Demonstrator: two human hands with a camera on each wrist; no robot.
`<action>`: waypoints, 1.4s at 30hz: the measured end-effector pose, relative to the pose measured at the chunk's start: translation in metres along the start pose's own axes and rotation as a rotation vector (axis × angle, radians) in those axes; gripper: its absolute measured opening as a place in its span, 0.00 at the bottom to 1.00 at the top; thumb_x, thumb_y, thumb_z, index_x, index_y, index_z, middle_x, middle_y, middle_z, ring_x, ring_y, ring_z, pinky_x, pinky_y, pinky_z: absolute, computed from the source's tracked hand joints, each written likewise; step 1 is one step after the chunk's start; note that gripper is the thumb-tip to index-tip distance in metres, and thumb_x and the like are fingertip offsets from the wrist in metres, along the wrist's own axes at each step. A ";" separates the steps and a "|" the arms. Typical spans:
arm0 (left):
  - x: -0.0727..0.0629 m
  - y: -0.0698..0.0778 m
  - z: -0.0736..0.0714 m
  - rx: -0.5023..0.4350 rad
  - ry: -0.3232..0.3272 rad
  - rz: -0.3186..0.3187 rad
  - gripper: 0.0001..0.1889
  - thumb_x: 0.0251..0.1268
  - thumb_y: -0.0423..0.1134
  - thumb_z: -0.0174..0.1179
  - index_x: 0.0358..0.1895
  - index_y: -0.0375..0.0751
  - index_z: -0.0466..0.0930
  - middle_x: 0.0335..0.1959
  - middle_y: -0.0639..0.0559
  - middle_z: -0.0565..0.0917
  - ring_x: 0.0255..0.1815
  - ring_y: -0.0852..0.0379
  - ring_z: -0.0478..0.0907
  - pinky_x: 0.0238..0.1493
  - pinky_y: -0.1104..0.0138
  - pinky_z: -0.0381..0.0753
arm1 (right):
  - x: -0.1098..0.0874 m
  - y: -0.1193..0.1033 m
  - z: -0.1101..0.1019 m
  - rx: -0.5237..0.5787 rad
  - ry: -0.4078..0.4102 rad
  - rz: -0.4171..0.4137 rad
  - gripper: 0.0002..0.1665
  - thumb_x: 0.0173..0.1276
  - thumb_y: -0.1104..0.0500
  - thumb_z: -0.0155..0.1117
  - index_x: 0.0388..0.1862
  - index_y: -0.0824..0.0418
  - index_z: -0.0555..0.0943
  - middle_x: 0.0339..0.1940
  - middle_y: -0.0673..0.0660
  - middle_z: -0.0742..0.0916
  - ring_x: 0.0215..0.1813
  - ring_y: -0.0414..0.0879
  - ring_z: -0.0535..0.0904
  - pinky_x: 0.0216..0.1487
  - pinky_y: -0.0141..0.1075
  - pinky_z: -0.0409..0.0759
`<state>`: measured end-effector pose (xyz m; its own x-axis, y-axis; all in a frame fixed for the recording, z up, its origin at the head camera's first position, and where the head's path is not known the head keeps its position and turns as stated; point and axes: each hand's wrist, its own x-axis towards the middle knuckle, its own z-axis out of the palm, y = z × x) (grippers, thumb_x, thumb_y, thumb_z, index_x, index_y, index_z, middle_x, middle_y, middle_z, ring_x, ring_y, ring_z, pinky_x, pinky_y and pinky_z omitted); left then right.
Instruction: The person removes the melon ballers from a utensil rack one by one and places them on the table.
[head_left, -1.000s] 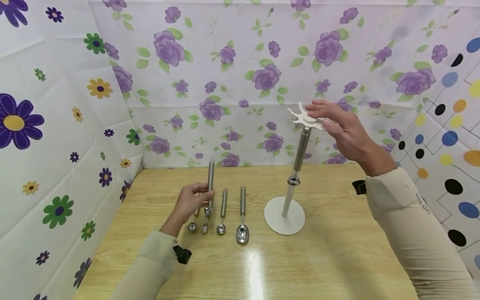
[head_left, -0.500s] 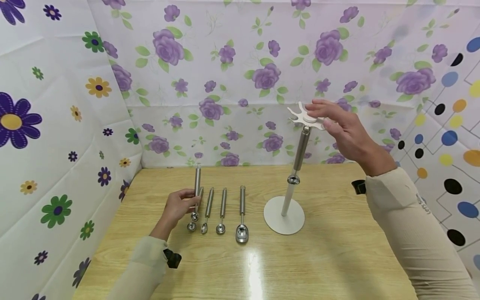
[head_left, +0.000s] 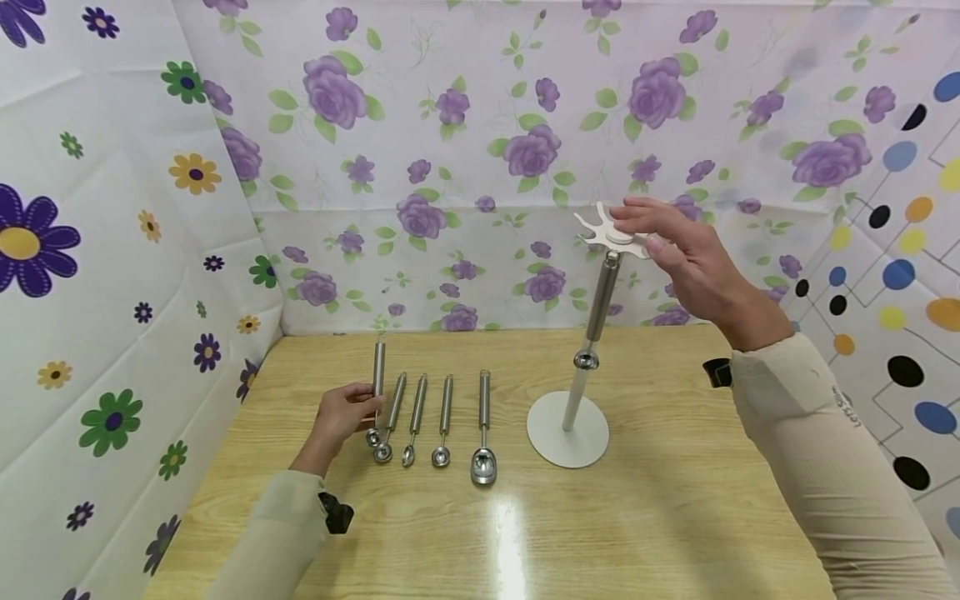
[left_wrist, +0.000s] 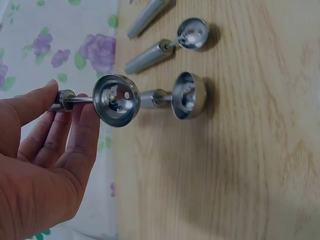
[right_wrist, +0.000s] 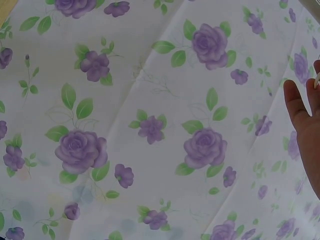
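Note:
In the head view my left hand [head_left: 339, 419] pinches a melon baller [head_left: 378, 367], its handle pointing up and its small bowl low over the table. The left wrist view shows the round steel bowl of this melon baller [left_wrist: 116, 102] beyond my fingertips. At the right, my right hand [head_left: 697, 262] holds the top of a white utensil stand [head_left: 567, 443], fingers over the hooked crown and thumb at its edge. From one hook hangs another steel scoop [head_left: 602, 300]. Only part of my right hand [right_wrist: 306, 125] shows in the right wrist view.
Several steel utensils lie in a row on the wooden table [head_left: 637, 500]: a round-bowled baller [head_left: 393, 408], a slim-headed one [head_left: 417, 412], another round one [head_left: 446, 408] and a larger scoop [head_left: 484, 400]. Flowered cloth [head_left: 420, 217] hangs behind; patterned sheets stand at both sides.
My left hand has carried the melon baller leftward and lower, from above the slim-headed utensil to the row's left end. My right hand and the stand have stayed in place.

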<state>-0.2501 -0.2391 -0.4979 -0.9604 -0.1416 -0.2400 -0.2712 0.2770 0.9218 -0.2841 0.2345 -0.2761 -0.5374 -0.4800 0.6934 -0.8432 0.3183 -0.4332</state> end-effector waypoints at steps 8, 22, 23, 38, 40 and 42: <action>0.005 -0.010 -0.008 0.013 0.014 -0.025 0.24 0.70 0.35 0.64 0.65 0.29 0.74 0.53 0.37 0.82 0.52 0.38 0.82 0.44 0.61 0.87 | 0.000 0.001 -0.001 -0.005 -0.001 -0.003 0.28 0.82 0.49 0.45 0.59 0.73 0.77 0.68 0.45 0.78 0.76 0.52 0.62 0.75 0.41 0.59; 0.012 -0.023 -0.016 0.122 0.054 -0.083 0.19 0.69 0.33 0.64 0.59 0.26 0.79 0.44 0.39 0.85 0.46 0.41 0.83 0.39 0.61 0.87 | 0.000 0.000 0.000 -0.007 0.004 -0.001 0.26 0.81 0.51 0.45 0.59 0.71 0.78 0.68 0.48 0.79 0.76 0.52 0.62 0.75 0.41 0.60; 0.013 -0.024 -0.016 0.125 0.053 -0.087 0.19 0.69 0.33 0.64 0.58 0.26 0.78 0.43 0.40 0.85 0.45 0.42 0.83 0.39 0.61 0.87 | 0.001 0.000 0.000 -0.009 0.003 -0.001 0.26 0.81 0.51 0.45 0.59 0.71 0.78 0.68 0.48 0.78 0.76 0.52 0.62 0.75 0.41 0.60; 0.027 -0.034 -0.012 0.230 0.062 -0.099 0.16 0.64 0.33 0.67 0.52 0.25 0.82 0.35 0.43 0.85 0.29 0.58 0.80 0.27 0.68 0.84 | 0.001 0.000 -0.001 -0.016 -0.002 -0.015 0.26 0.81 0.51 0.45 0.58 0.71 0.78 0.68 0.46 0.78 0.76 0.52 0.62 0.75 0.40 0.59; 0.028 -0.035 -0.011 0.244 0.068 -0.102 0.15 0.64 0.33 0.68 0.50 0.26 0.83 0.32 0.46 0.86 0.28 0.59 0.79 0.26 0.69 0.82 | 0.001 0.000 0.000 -0.017 -0.003 -0.017 0.26 0.81 0.51 0.45 0.58 0.72 0.78 0.68 0.46 0.78 0.76 0.51 0.63 0.75 0.40 0.59; 0.029 -0.036 -0.011 0.257 0.072 -0.105 0.15 0.63 0.33 0.68 0.49 0.26 0.84 0.31 0.47 0.86 0.27 0.60 0.79 0.25 0.70 0.80 | 0.001 0.000 0.000 -0.014 -0.002 -0.017 0.26 0.81 0.52 0.45 0.58 0.72 0.78 0.67 0.46 0.78 0.76 0.52 0.63 0.75 0.40 0.59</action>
<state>-0.2672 -0.2635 -0.5351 -0.9215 -0.2470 -0.2996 -0.3854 0.4874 0.7836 -0.2846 0.2341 -0.2751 -0.5229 -0.4873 0.6994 -0.8521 0.3215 -0.4131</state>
